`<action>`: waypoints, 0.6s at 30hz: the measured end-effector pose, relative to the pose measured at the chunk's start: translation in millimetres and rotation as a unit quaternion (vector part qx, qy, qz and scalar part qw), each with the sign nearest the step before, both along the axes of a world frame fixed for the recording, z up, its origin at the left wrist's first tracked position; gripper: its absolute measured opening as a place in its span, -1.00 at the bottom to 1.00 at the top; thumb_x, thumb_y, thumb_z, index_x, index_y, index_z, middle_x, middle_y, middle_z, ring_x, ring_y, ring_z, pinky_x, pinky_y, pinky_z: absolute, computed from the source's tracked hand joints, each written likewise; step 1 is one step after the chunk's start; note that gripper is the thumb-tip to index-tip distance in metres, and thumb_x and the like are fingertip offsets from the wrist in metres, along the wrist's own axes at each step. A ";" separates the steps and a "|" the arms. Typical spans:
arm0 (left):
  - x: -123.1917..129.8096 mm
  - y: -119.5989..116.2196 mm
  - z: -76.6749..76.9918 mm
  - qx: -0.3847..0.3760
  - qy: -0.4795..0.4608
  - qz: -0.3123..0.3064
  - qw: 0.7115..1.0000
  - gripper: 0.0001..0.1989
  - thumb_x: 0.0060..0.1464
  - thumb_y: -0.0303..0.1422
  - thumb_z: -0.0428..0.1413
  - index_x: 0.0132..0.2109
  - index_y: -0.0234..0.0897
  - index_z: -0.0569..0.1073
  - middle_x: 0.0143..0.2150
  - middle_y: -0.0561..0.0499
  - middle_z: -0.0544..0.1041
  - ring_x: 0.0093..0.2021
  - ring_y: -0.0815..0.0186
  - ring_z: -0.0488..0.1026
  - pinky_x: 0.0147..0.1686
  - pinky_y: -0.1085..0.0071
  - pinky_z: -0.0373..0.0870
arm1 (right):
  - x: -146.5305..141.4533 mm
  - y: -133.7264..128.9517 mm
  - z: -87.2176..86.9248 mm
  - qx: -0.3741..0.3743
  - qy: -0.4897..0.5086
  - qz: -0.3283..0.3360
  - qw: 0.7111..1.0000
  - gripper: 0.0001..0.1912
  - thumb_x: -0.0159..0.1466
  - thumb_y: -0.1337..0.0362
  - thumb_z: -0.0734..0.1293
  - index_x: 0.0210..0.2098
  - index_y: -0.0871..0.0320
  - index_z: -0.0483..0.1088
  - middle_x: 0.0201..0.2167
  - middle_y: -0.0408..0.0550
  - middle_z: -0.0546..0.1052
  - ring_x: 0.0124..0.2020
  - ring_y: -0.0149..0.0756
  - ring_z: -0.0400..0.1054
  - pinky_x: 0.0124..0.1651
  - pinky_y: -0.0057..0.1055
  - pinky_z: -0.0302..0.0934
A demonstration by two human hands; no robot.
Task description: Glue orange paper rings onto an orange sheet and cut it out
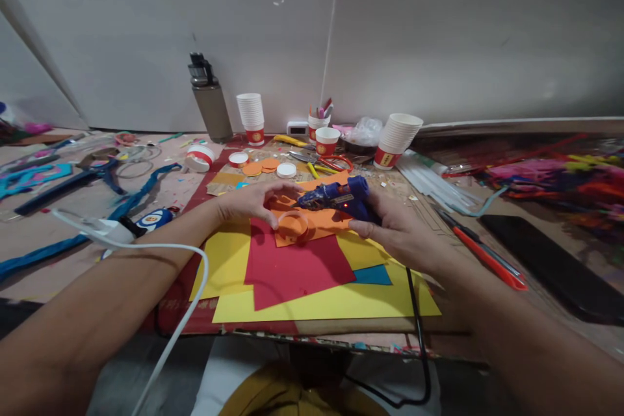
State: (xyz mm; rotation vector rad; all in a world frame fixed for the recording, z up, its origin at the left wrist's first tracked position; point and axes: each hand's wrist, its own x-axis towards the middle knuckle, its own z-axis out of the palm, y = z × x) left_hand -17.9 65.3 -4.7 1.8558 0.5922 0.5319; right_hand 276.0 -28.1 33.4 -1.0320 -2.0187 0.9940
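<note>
My right hand is closed around the handle of a blue hot glue gun, whose small red light is lit. The gun's nozzle points left, just above a shallow pale-rimmed ring on an orange paper sheet. Beside the ring, my left hand has thumb and fingers spread apart. Its thumb tip is at the ring's left edge; whether it touches is hard to tell. Under the orange sheet lie a red sheet, a blue sheet and yellow sheets.
Stacked paper cups and a bottle stand at the back left; another cup stack is at the back right. Scissors lie behind the gun. A box cutter and black phone lie right. A white cable crosses my left forearm.
</note>
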 end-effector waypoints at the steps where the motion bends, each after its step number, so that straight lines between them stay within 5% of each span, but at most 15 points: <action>1: 1.2 -1.5 -0.1 -0.003 -0.008 -0.001 1.000 -0.18 -0.33 -0.48 0.42 0.17 -0.14 0.41 0.20 -0.17 0.39 0.25 0.04 0.29 0.24 0.11 0.17 | -0.4 0.0 0.0 0.004 -0.018 -0.001 1.000 -0.50 0.27 0.13 0.33 0.17 0.09 0.28 0.01 -0.02 0.48 -0.02 -0.13 0.37 0.01 -0.20 0.28; 18: 2.1 -8.4 -6.7 0.001 -0.014 -0.011 1.000 -0.26 -0.21 -0.42 0.39 0.17 -0.16 0.38 0.19 -0.15 0.40 0.21 0.13 0.34 0.21 0.13 0.22 | -9.8 -5.4 0.8 0.009 -0.159 -0.016 0.987 -0.66 0.32 0.16 0.26 0.05 0.11 0.29 -0.07 -0.01 0.51 -0.08 -0.11 0.39 -0.06 -0.22 0.27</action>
